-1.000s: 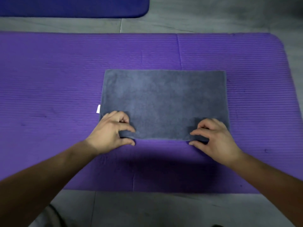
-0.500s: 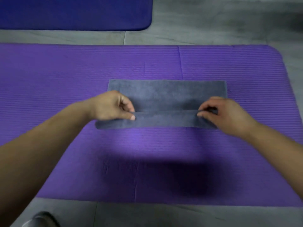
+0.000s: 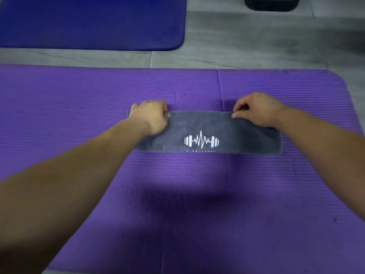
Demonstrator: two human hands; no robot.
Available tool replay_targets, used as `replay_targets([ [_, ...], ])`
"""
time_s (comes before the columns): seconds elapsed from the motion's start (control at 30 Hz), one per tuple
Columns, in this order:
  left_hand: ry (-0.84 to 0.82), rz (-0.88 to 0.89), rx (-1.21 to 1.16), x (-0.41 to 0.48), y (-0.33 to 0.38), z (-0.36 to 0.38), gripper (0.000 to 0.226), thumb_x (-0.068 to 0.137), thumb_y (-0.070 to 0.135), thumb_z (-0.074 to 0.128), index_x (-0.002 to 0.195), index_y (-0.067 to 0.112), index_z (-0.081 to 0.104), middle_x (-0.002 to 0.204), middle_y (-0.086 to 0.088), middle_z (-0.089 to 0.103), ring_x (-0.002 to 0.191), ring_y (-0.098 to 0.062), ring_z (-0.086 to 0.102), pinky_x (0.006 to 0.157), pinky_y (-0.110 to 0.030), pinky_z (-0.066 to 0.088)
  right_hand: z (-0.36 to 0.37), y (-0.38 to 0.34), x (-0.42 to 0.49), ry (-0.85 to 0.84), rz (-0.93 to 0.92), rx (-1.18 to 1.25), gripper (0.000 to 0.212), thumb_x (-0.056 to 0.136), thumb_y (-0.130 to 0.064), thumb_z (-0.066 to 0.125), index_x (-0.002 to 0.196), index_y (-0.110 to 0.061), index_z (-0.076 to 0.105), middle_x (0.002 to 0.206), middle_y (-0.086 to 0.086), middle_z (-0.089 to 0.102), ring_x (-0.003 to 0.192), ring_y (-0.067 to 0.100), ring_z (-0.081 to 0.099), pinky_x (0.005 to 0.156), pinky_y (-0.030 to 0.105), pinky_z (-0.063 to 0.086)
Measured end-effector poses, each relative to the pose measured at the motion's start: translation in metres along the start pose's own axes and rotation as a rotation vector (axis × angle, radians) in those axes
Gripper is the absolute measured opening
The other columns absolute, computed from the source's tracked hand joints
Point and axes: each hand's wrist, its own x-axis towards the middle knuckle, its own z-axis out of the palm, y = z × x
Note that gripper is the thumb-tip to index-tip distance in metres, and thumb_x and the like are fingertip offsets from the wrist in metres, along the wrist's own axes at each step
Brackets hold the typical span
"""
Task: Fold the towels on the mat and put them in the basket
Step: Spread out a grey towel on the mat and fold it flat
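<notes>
The grey towel [image 3: 207, 131] now lies folded into a narrow strip on the purple mat [image 3: 79, 95]. Left hand [image 3: 152, 117] and right hand [image 3: 256, 109] each pinch a far corner in their grip. The cloth looks soft, light and floppy, best held at its corners.

grey towel [image 3: 197, 125] with white barbell-pulse logo [image 3: 201, 141], ribbed purple mat [image 3: 197, 204], blue mat [image 3: 88, 22].

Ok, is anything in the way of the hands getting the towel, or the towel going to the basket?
Nothing visible. The left hand and right hand pinch the far edge of the folded grey towel on the purple mat. A dark thing at the top may be the basket; only mat and bare floor lie between.
</notes>
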Motion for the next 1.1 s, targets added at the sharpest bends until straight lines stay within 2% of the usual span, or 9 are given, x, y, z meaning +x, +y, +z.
replay_targets([
  [0.17, 0.229, 0.05, -0.03, -0.012, -0.006, 0.022, 0.024, 0.1, 0.038, 0.05, 0.116, 0.023, 0.061, 0.119, -0.006, 0.06, 0.122, -0.032, 0.05, 0.106, -0.048, 0.025, -0.001, 0.003, 0.0, -0.004, 0.065, -0.187, 0.035, 0.087, -0.058, 0.065, 0.103, -0.028, 0.073, 0.106, 0.001, 0.072, 0.102, 0.027, 0.063, 0.091, 0.04, 0.05],
  [0.27, 0.363, 0.059, -0.211, -0.031, 0.019, 0.028, 0.035, 0.098, 0.035, 0.05, 0.132, 0.025, 0.059, 0.142, -0.002, 0.053, 0.143, -0.025, 0.037, 0.119, -0.051, 0.01, 0.003, -0.01, -0.015, 0.193, 0.094, -0.167, 0.061, 0.088, -0.071, 0.044, 0.118, -0.023, 0.069, 0.113, 0.008, 0.069, 0.112, 0.035, 0.058, 0.099, 0.045, 0.047],
  [0.33, 0.322, 0.12, -0.256, -0.051, 0.047, 0.035, 0.052, 0.098, 0.038, 0.04, 0.146, 0.022, 0.049, 0.161, -0.005, 0.036, 0.154, -0.023, 0.023, 0.124, -0.05, 0.0, 0.023, -0.037, -0.029, 0.318, -0.014, -0.04, 0.067, 0.093, -0.061, 0.031, 0.132, -0.016, 0.063, 0.13, 0.014, 0.065, 0.124, 0.037, 0.054, 0.11, 0.047, 0.04],
  [0.43, 0.21, 0.194, -0.081, -0.065, 0.063, 0.06, 0.066, 0.1, 0.047, 0.022, 0.159, 0.019, 0.03, 0.17, -0.009, 0.017, 0.158, -0.024, 0.008, 0.126, -0.05, -0.004, 0.066, -0.074, -0.046, 0.217, -0.125, -0.024, 0.066, 0.099, -0.048, 0.023, 0.154, -0.016, 0.038, 0.163, 0.01, 0.03, 0.152, 0.032, 0.022, 0.125, 0.048, 0.015],
  [0.5, 0.21, 0.222, 0.052, -0.06, 0.049, 0.073, 0.071, 0.1, 0.056, 0.016, 0.162, 0.023, 0.024, 0.171, -0.009, 0.012, 0.158, -0.024, 0.005, 0.126, -0.053, -0.002, 0.087, -0.076, -0.051, 0.126, -0.112, -0.097, 0.067, 0.1, -0.05, 0.013, 0.161, -0.021, 0.018, 0.169, 0.004, 0.009, 0.156, 0.026, 0.001, 0.127, 0.046, 0.001],
  [0.6, 0.224, 0.252, 0.163, -0.053, 0.013, 0.077, 0.077, 0.098, 0.067, 0.016, 0.163, 0.026, 0.018, 0.171, -0.009, 0.01, 0.158, -0.024, 0.005, 0.126, -0.053, 0.002, 0.087, -0.053, -0.052, 0.105, -0.086, -0.198, 0.071, 0.099, -0.059, 0.006, 0.162, -0.026, 0.006, 0.17, 0.0, 0.0, 0.156, 0.023, -0.006, 0.126, 0.046, -0.005],
  [0.83, 0.276, 0.245, 0.129, -0.05, -0.06, 0.067, 0.076, 0.099, 0.063, 0.029, 0.16, 0.018, 0.029, 0.167, -0.014, 0.024, 0.156, -0.032, 0.017, 0.126, -0.055, 0.012, 0.069, 0.025, -0.079, 0.118, 0.003, -0.273, 0.078, 0.098, -0.069, 0.006, 0.161, -0.025, 0.016, 0.169, 0.004, 0.011, 0.156, 0.026, 0.005, 0.126, 0.049, 0.002],
  [1.0, 0.305, 0.388, -0.021, -0.045, -0.078, 0.065, 0.071, 0.1, 0.053, 0.039, 0.158, 0.013, 0.035, 0.166, -0.015, 0.027, 0.155, -0.032, 0.02, 0.125, -0.056, 0.016, 0.068, 0.03, -0.08, 0.123, -0.045, -0.205, 0.076, 0.098, -0.067, 0.011, 0.161, -0.024, 0.02, 0.169, 0.003, 0.015, 0.156, 0.024, 0.007, 0.126, 0.042, -0.002],
  [1.1, 0.326, 0.296, -0.135, -0.05, -0.074, 0.064, 0.072, 0.098, 0.054, 0.043, 0.156, 0.012, 0.036, 0.166, -0.014, 0.026, 0.155, -0.03, 0.02, 0.126, -0.051, 0.018, 0.065, 0.02, -0.081, 0.158, -0.014, -0.169, 0.08, 0.096, -0.072, 0.009, 0.159, -0.024, 0.025, 0.168, 0.002, 0.019, 0.156, 0.023, 0.009, 0.126, 0.047, -0.001],
])
